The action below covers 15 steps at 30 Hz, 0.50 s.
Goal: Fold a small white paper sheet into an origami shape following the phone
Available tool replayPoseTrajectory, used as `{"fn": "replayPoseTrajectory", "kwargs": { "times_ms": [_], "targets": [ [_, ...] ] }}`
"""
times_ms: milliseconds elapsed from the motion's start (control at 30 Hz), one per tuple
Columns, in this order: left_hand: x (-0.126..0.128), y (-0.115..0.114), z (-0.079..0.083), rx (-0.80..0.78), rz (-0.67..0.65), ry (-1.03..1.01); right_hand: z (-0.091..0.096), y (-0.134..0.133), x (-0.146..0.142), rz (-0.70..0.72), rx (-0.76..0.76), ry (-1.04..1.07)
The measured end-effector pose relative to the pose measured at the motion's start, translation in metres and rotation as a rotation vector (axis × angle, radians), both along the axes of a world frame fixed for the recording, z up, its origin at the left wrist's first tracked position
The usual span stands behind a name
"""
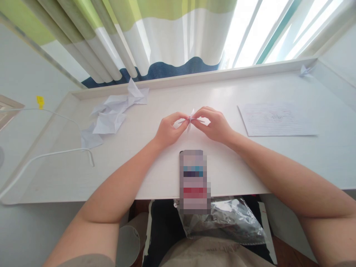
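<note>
Between both hands, just above the middle of the white desk point(155, 170), is a small folded white paper piece point(190, 128) with several thin points sticking out. My left hand point(171, 128) pinches its left side between thumb and fingers. On the opposite side, my right hand point(213, 122) pinches it the same way, the fingertips of both hands almost meeting at its centre. The fingers hide part of the folds. Directly below the hands lies a phone point(193, 163), its screen blurred out, reaching to the desk's front edge.
Several crumpled, folded white papers point(109, 122) lie at the left. A lined sheet stack point(278, 120) rests at the right, and a small folded paper point(306, 71) sits in the far right corner. A white cable point(55, 154) crosses the left side. A clear plastic bag point(236, 220) is on the lap.
</note>
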<state>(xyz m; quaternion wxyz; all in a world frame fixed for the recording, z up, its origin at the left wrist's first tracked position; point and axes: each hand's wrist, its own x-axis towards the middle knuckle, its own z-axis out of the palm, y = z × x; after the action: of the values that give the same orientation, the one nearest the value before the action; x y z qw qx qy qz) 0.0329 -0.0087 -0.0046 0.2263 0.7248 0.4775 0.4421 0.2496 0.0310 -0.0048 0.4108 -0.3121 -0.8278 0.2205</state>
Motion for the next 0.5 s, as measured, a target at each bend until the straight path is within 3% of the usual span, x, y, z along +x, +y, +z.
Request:
{"fn": "replayPoseTrajectory", "kwargs": {
  "times_ms": [333, 500],
  "targets": [
    [-0.006, 0.010, -0.006, 0.230, -0.103, 0.004, -0.005, 0.003, 0.001, 0.027, 0.230, -0.006],
    [-0.007, 0.011, -0.007, 0.251, -0.147, -0.017, -0.005, 0.002, 0.001, 0.028, 0.232, -0.017]
  ]
}}
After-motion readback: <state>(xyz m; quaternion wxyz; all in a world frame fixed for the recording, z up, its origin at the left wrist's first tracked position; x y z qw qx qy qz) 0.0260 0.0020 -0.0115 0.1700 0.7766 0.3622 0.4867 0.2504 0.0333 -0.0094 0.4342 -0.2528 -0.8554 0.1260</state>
